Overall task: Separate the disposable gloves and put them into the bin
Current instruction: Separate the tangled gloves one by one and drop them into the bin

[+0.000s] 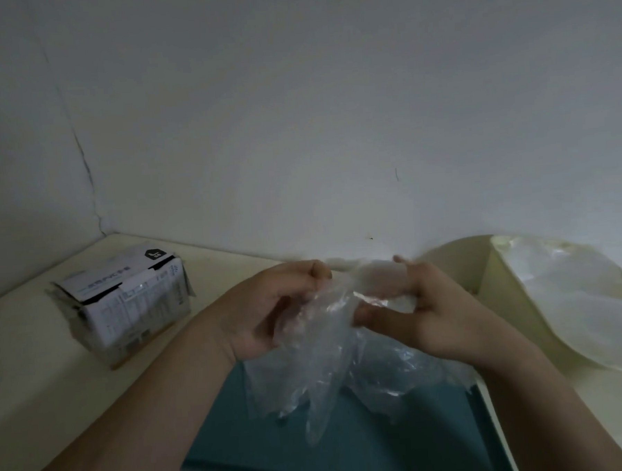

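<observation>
While the left hand (270,309) and right hand (439,311) each pinch the clump of clear gloves (327,360) above the teal tray (385,447), separation seems under way; next, peel one free for the cream bin (503,297)

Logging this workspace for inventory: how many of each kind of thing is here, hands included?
Hands: 2, left hand, right hand
Glove box: 1
Cream bin: 1
Teal tray: 1
Bunch of clear gloves, held: 1, single gloves uncountable
Clear plastic heap in bin: 1
Total: 7

Two hands (270,309) (439,311), one box (125,302), one bin (499,290)
</observation>
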Tool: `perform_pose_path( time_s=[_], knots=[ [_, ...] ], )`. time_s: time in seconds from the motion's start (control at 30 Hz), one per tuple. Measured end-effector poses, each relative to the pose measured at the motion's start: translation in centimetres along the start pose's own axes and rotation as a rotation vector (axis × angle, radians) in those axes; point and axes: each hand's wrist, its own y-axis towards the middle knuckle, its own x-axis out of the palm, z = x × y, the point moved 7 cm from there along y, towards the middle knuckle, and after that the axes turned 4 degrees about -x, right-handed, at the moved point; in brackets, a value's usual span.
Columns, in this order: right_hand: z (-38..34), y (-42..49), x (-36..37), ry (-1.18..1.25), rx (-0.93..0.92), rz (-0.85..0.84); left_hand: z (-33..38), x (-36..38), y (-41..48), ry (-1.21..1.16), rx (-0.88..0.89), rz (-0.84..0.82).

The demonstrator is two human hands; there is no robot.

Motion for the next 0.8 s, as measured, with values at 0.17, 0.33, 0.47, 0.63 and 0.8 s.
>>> perform_pose_path(
  time_s=[0.17, 0.33, 0.47, 0.63, 0.8],
  knots=[
    [2.5, -0.1, 0.3, 0.396, 0.173, 0.122, 0.2, -1.7, 1.0, -0.274, 0.108, 0.267],
    [4.5, -0.1, 0.0, 0.631, 0.283, 0.286, -1.5, -2.6, 3.3, -0.044, -0.029, 0.350],
    [5.2, -0.5, 0.8, 0.671, 0.357, 0.183, -2.9, -2.2, 4.1, -0.104, -0.075, 0.335],
    [8.4, -1.3, -0.8, 0.387, 0.523, 0.382, -0.1, -3.2, 1.9, -0.300, 0.150, 0.280],
    [10.4, -1.9, -1.3, 0.351, 0.614, 0.494, 4.8, -3.8, -1.3, -0.080, 0.268, 0.307]
  ],
)
